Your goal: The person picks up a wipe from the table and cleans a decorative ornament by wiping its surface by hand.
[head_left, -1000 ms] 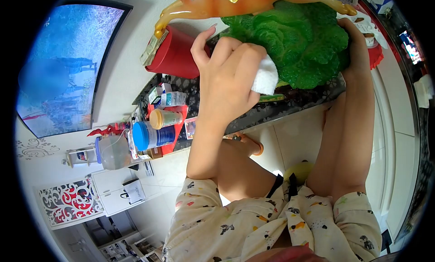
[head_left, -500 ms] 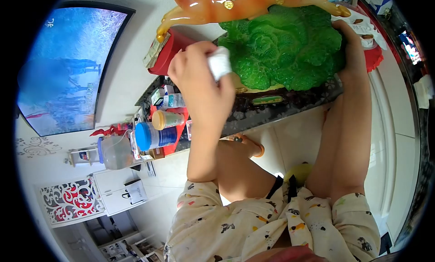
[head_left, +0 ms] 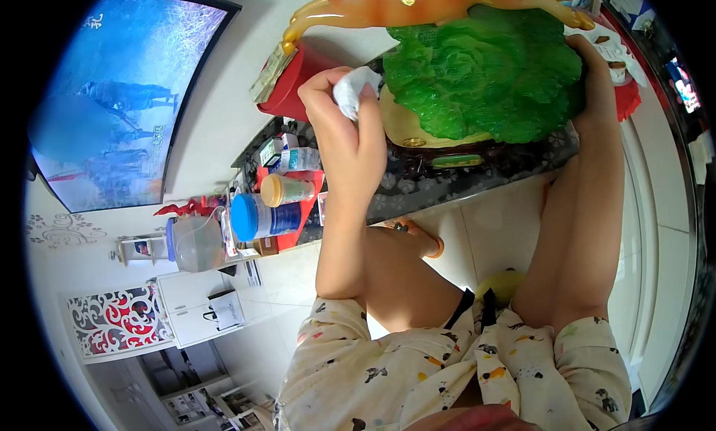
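A large green cabbage ornament (head_left: 485,77) with a glossy translucent look stands on a dark carved base (head_left: 418,159). Over its top lies a shiny orange-yellow figure (head_left: 440,4) with gold coin marks. My left hand (head_left: 339,121) is closed around a crumpled white cloth or tissue (head_left: 356,92), held a little to the left of the leaves and apart from them. At the ornament's right edge, my right hand (head_left: 597,88) grips the side, its fingertips partly hidden behind the leaves.
On the dark patterned counter (head_left: 403,196) stand a blue-lidded tub (head_left: 265,217), a yellow-lidded jar (head_left: 287,190) and small boxes. A red container (head_left: 294,80) with banknotes is behind my left hand. A television (head_left: 127,103) hangs at left.
The view has shifted slightly, moving the scene right. My left hand with the white cloth has drawn away from the cabbage leaves to the left. My right hand stays at the ornament's edge.
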